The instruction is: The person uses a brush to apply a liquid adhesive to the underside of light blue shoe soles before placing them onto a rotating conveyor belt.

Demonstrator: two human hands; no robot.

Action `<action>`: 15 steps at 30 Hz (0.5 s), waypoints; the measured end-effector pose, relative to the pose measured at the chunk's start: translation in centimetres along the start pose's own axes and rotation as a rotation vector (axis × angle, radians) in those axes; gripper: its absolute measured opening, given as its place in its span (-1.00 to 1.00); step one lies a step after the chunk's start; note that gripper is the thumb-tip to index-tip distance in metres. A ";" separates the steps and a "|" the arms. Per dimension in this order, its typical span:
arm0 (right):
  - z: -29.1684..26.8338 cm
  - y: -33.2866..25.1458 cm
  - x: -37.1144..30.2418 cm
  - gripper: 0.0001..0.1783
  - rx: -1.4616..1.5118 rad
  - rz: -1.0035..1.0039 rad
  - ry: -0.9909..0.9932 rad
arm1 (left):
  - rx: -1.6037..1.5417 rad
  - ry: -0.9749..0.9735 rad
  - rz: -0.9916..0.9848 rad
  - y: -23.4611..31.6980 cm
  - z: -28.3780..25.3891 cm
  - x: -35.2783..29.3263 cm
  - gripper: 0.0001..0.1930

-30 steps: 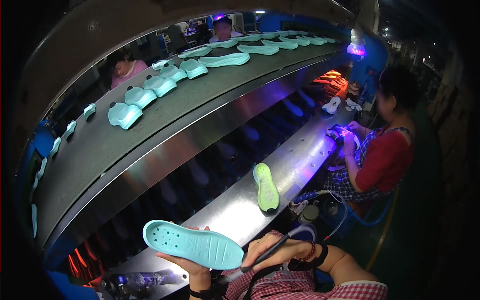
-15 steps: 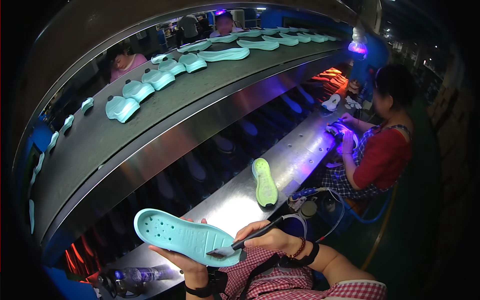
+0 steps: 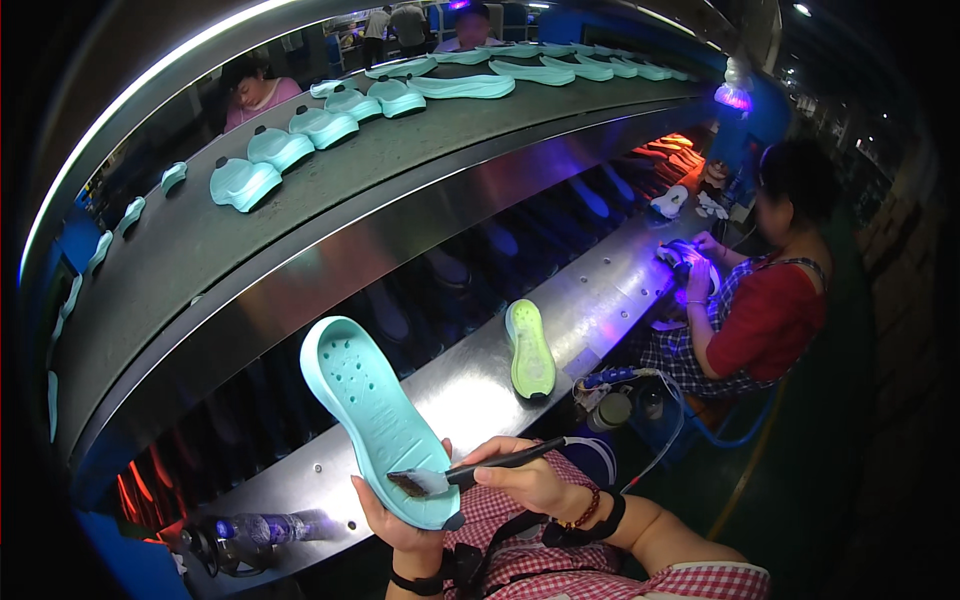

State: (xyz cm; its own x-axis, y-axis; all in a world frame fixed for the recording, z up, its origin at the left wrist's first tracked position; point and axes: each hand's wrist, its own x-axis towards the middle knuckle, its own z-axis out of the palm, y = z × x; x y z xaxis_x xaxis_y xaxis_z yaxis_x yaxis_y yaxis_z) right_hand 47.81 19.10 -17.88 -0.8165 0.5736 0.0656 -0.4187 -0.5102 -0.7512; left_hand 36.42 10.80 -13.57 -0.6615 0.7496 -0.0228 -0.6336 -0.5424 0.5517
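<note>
My left hand (image 3: 400, 525) grips a turquoise shoe sole (image 3: 375, 400) from beneath, its heel end low and near me, its holed end up and to the left. My right hand (image 3: 530, 478) is closed on the black handle of a brush (image 3: 500, 460); a thin pale tube runs from the handle's end. The dark bristles touch the sole's inner face toward the heel. Beyond, a yellow-green shoe sole (image 3: 531, 350) lies on the metal bench, apart from both hands.
A conveyor belt (image 3: 370, 160) carries several turquoise soles past the metal bench (image 3: 455, 385). At the right, a co-worker in red (image 3: 750, 320) handles a shoe part under purple light. Bottles (image 3: 265, 530) stand at the bench's near left; a jar (image 3: 610, 410) sits beside the hose.
The turquoise sole has turned so its holed end points more upward. The brush has shifted slightly left and up across the sole, still in my right hand.
</note>
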 end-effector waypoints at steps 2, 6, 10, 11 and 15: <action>0.1 -1.0 -0.2 -0.79 -0.115 -0.011 -0.001 | 0.006 -0.062 -0.024 -0.1 -0.1 0.2 -0.41; 0.2 -1.3 -0.4 -0.77 -0.241 -0.021 -0.016 | -0.051 -0.051 -0.021 -0.6 -0.2 0.5 -0.41; -0.2 -1.4 -0.5 -0.77 -0.309 -0.118 -0.060 | -0.063 -0.003 -0.046 -1.1 -0.4 0.5 -0.41; -0.2 -1.5 -0.6 -0.77 -0.313 -0.133 -0.066 | -0.056 -0.012 -0.055 -1.2 -0.4 0.5 -0.41; -0.7 -1.5 -0.5 -0.77 -0.320 -0.147 -0.064 | -0.042 -0.031 -0.066 -1.6 -0.3 0.8 -0.42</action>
State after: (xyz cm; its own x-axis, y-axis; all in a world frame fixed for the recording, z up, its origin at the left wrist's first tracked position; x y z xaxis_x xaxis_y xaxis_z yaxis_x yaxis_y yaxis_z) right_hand 49.11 19.97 -17.24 -0.7844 0.5795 0.2213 -0.3961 -0.1934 -0.8976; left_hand 36.74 12.15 -14.69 -0.6054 0.7952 -0.0321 -0.6921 -0.5062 0.5146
